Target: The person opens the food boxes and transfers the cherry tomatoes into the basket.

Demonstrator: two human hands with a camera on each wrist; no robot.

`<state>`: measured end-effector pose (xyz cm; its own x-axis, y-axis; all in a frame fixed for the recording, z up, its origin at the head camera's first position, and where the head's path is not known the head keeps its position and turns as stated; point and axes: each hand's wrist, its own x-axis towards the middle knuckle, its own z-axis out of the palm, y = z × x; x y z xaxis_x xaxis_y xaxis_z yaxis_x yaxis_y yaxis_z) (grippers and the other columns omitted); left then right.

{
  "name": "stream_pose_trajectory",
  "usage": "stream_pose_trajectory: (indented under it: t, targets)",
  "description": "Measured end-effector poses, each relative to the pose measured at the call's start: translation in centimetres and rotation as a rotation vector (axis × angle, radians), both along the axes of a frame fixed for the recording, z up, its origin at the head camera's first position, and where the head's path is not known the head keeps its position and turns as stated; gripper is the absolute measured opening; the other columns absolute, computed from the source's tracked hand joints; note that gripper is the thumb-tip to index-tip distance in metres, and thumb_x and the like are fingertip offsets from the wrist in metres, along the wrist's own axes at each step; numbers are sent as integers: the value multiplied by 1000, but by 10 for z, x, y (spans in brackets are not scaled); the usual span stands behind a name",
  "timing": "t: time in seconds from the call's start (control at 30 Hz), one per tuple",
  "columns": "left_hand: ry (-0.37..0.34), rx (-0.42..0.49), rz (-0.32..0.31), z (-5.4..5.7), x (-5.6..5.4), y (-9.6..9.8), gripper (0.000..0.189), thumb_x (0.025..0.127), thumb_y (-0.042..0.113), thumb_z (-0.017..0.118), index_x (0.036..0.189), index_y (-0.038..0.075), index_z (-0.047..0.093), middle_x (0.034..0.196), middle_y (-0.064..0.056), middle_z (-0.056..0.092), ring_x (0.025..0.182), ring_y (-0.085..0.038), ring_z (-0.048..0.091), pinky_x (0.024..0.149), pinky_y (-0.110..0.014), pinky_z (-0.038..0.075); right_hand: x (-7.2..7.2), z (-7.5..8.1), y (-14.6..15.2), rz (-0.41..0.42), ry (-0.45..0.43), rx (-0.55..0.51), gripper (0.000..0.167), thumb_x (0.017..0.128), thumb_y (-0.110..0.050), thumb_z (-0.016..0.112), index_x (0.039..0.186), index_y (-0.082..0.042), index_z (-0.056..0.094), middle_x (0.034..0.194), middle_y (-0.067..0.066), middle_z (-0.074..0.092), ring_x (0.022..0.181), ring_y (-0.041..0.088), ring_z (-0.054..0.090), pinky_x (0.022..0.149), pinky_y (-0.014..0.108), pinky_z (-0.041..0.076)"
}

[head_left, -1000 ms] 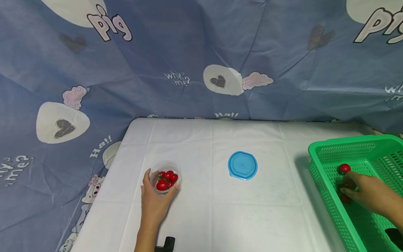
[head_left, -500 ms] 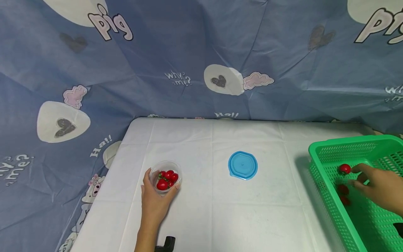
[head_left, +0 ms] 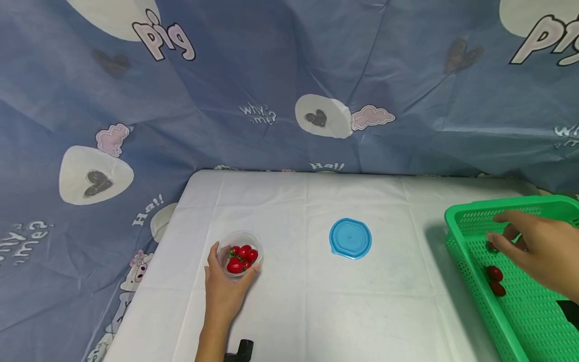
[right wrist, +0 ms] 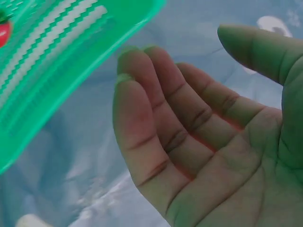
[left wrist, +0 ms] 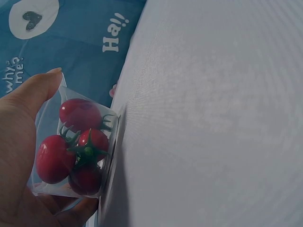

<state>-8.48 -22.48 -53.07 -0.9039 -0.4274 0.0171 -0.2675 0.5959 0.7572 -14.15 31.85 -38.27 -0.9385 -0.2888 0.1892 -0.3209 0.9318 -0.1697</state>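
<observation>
My left hand (head_left: 226, 296) holds a clear plastic container (head_left: 242, 233), its thumb and fingers curled round the sides. Inside lie several red cherry tomatoes (left wrist: 54, 158) with green stems. Over the green basket (head_left: 470, 301) on the right hovers my right hand (head_left: 538, 246). In the right wrist view its palm shows nothing held, with relaxed fingers and the thumb apart. Two tomatoes (head_left: 495, 274) lie together near the basket's left wall, and another tomato (head_left: 491, 246) is partly hidden behind the right hand.
A blue lid (head_left: 350, 238) lies flat on the white tablecloth (head_left: 371, 322) between the container and the basket. Blue printed cloth (head_left: 253, 65) hangs behind and to the left of the table.
My right hand has lifted from among the tomatoes and moved up and back in the basket, its fingers loosening. The left hand and the container have stayed in place.
</observation>
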Motion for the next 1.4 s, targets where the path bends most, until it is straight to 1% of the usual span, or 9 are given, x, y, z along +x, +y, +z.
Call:
stream_pose_trajectory:
  t: [0.23,0.3,0.43,0.5,0.67,0.9,1.1,1.23,1.4]
  targets:
    - [-11,13,-2,0,-1,1,117,79,50,90,166,20,18,159,-21,40,149,-57,26,105,-81,31,0,21,-37,38,-169,54,43,96,-24,77,127,2,62,94,5,70,70,14,61,58,41,52]
    - [-20,16,-4,0,-1,2,118,79,51,90,167,20,17,161,-21,38,150,-58,22,104,-81,30,1,24,-45,54,-177,59,44,96,-26,78,129,-2,61,99,6,71,75,15,63,61,43,54]
    - [-42,31,-9,1,0,2,119,79,52,89,167,20,16,163,-21,35,151,-59,16,104,-82,28,6,26,-61,95,-166,59,41,96,-29,77,129,-9,61,107,8,71,53,5,54,60,39,52]
    - [-48,35,-10,2,0,2,119,79,51,89,167,19,16,163,-21,35,152,-59,15,104,-82,27,7,26,-70,115,-168,63,40,96,-30,76,128,-9,62,108,6,71,53,4,54,60,39,53]
    - [-48,33,-7,1,0,2,118,79,50,90,167,18,17,163,-22,36,151,-60,15,104,-83,26,3,27,-97,253,-83,55,38,89,-27,83,119,-9,69,99,-4,69,75,10,61,63,39,55]
    - [-60,32,4,1,1,1,119,79,52,89,167,20,15,164,-22,33,151,-60,14,102,-83,29,-2,32,-157,433,-32,50,35,87,-22,86,115,-8,70,96,-3,67,82,16,66,61,35,56]
    - [-53,46,-3,1,1,1,119,79,52,89,167,20,16,164,-21,34,152,-59,12,103,-83,27,-3,27,-207,607,6,80,28,86,-20,86,94,-14,60,78,-9,49,68,11,48,59,26,46]
    - [-45,38,-4,1,2,0,118,80,52,89,167,20,16,163,-21,35,152,-59,14,103,-83,27,-9,22,-234,677,-18,84,25,88,-19,84,91,-13,60,76,-8,46,65,11,43,58,25,44]
    - [-45,33,5,3,1,-1,118,79,53,89,167,21,16,163,-21,34,151,-58,18,102,-81,32,-24,16,-269,728,-142,65,18,93,-22,78,100,-11,66,82,-7,55,71,12,52,62,27,49]
